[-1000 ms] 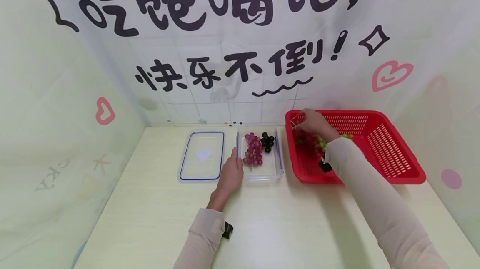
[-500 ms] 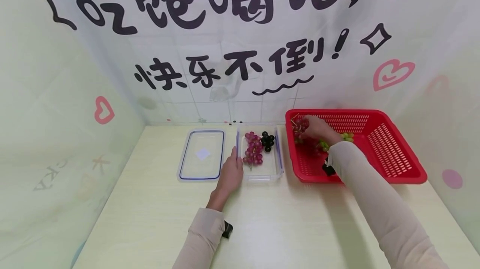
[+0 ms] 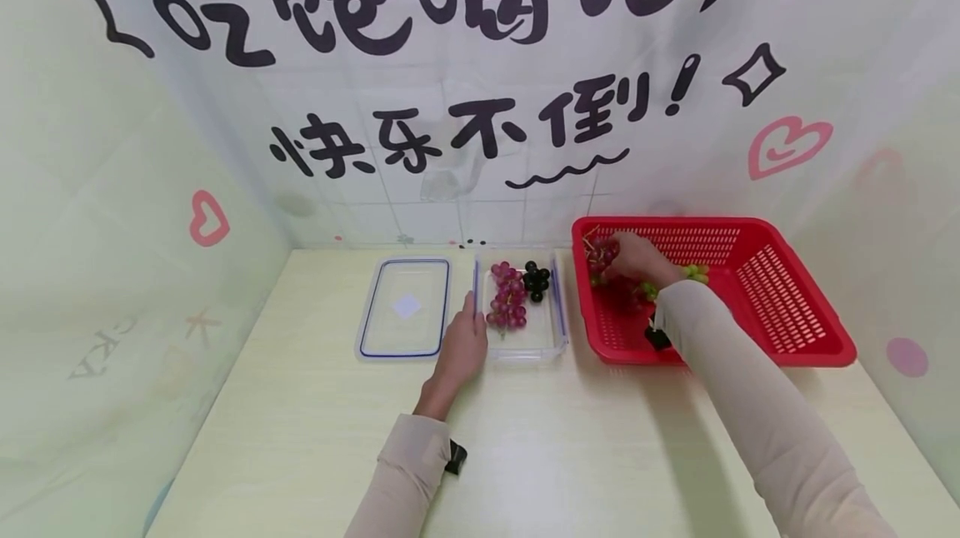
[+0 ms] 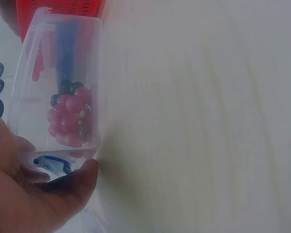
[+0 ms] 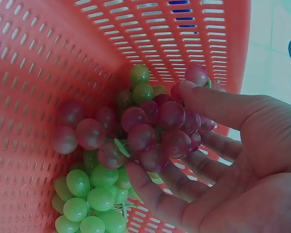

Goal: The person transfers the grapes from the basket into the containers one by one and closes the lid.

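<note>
My left hand [image 3: 462,345] holds the left side of a clear food container [image 3: 528,354]; in the left wrist view its thumb and fingers are spread about that side, near a blue-edged latch flap [image 4: 53,164]. Inside lie a bunch of pinkish-red grapes [image 3: 507,296] and a smaller bunch of black grapes [image 3: 536,281]. My right hand [image 3: 641,258] is in the red basket [image 3: 780,305], at its back left corner. There it grips another bunch of red grapes [image 5: 170,115], thumb on top and fingers underneath. Green grapes [image 5: 94,194] lie just below that bunch.
Left of the container, a clear lid [image 3: 405,309] with a blue seal lies flat on the pale wooden table [image 3: 315,438]. Behind stands a white printed backdrop [image 3: 450,80]. The basket's raised rim [image 3: 813,296] surrounds my right hand.
My right hand has moved slightly down and right inside the basket, and the red grapes now show beside its fingers. My left hand and the container stay put.
</note>
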The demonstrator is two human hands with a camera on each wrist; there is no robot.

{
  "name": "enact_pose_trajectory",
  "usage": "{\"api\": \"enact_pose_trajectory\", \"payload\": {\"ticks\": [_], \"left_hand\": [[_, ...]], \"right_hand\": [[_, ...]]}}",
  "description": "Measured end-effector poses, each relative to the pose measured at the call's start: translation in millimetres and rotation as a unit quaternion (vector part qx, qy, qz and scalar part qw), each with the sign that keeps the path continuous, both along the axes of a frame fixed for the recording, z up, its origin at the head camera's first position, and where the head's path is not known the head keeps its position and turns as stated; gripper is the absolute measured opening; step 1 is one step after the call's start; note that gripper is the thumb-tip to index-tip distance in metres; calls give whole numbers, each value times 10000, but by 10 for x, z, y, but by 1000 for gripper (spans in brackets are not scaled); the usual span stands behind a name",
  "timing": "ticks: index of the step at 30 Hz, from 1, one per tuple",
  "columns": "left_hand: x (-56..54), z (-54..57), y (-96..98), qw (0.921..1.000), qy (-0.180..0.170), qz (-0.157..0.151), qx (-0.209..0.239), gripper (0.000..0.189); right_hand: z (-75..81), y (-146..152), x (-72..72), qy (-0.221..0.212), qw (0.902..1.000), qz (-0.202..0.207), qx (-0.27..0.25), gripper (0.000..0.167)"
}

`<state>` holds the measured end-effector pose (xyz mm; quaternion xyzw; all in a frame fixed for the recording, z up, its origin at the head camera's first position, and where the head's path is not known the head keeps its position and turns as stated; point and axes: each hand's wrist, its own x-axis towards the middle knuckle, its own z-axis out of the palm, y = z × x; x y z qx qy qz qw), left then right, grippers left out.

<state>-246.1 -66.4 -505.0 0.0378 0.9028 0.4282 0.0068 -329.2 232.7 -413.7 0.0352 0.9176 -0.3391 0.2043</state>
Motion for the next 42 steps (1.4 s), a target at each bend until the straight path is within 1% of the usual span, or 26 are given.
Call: {"api": "enact_pose_trajectory", "payload": {"ticks": [3,8,12,15,18,21,27,35,38,42], "left_hand": [[1,6,2,10000,7,38,19,52],[2,8,10,10000,37,36,11,52],[0,14,12,9999,79,65,-55,51],[3,15,23,10000,82,48,3,51],[-5,22,24,9999,103,13,41,52],[-12,23,17,9999,117,40,11,51],[-19,2,3,10000,40,54,-61,51],[-9,-1,3,9999,70,31,-98,51],[-6,1,9,9999,86,28,-76,51],[-7,5,8,10000,59,51,-33,51]], "right_hand": [[0,-9,-5,10,10000,-51,-8,59],[-2,-11,17,64,9998,-43,170,58],[-21,1,31,308,9990,45,316,57],[-43,49,35,535,9977,117,410,54],[-45,108,17,733,9964,156,403,48],[-6,140,7,831,9960,151,292,47],[175,119,35,849,9960,144,228,49],[461,20,38,1089,9939,194,32,54],[554,-47,25,1177,9927,249,-22,54],[632,-187,9,1317,9907,345,-80,51]]}}
